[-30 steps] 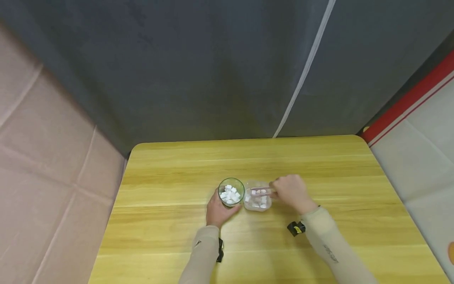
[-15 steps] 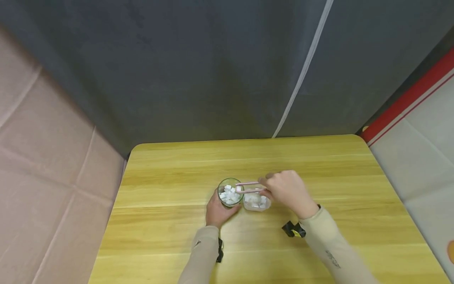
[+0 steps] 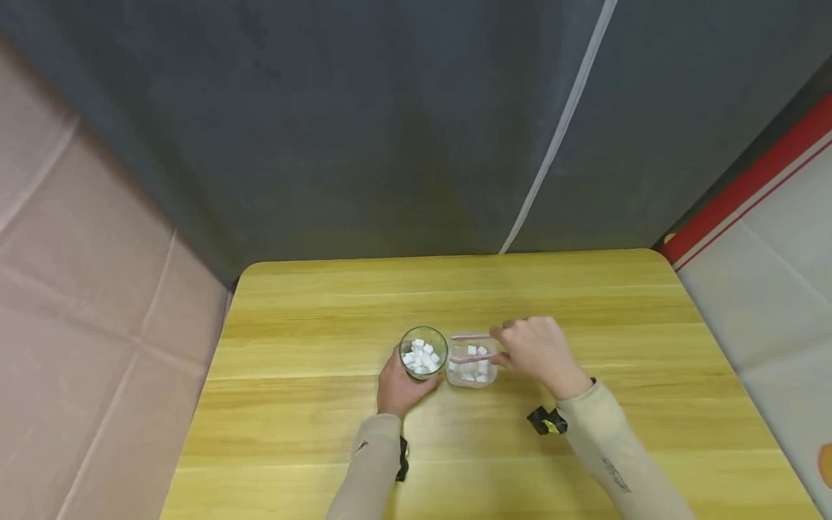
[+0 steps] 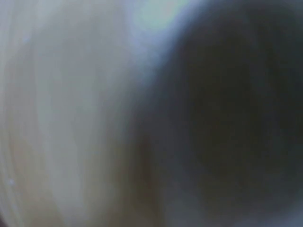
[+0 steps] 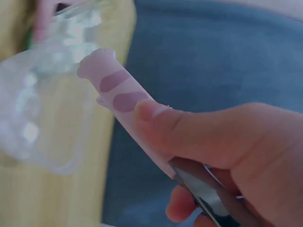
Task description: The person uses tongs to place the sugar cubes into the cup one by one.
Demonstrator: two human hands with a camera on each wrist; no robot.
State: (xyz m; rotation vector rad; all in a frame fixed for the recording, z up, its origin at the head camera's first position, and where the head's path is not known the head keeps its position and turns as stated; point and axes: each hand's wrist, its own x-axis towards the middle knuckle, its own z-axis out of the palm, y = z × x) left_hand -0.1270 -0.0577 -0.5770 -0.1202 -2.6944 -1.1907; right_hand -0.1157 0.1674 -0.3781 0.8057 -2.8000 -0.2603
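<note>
My left hand (image 3: 398, 386) is wrapped around the near left side of a clear glass (image 3: 414, 334) with a greenish rim. Small white cubes (image 3: 421, 359) are heaped inside it. In my right hand (image 3: 538, 354) is a pair of pink-tipped tongs (image 3: 471, 358), their two arms spread apart above a clear plastic container (image 3: 471, 383). Several white cubes (image 3: 482, 367) lie in that container, just right of the glass. In the right wrist view, my thumb presses on one pink tong arm (image 5: 125, 92), and a metal part shows between the fingers. The left wrist view is too blurred to read.
Glass and container stand side by side mid-way on a wooden table (image 3: 312, 433). A dark grey curtain (image 3: 325, 144) hangs behind its far edge. Pinkish padded panels (image 3: 97, 325) flank it on the left, a whitish panel (image 3: 760, 303) on the right.
My right hand moved left from the container, bringing the tongs with a white cube over the glass, then came back right with the tongs spread. My left hand stayed on the glass.
</note>
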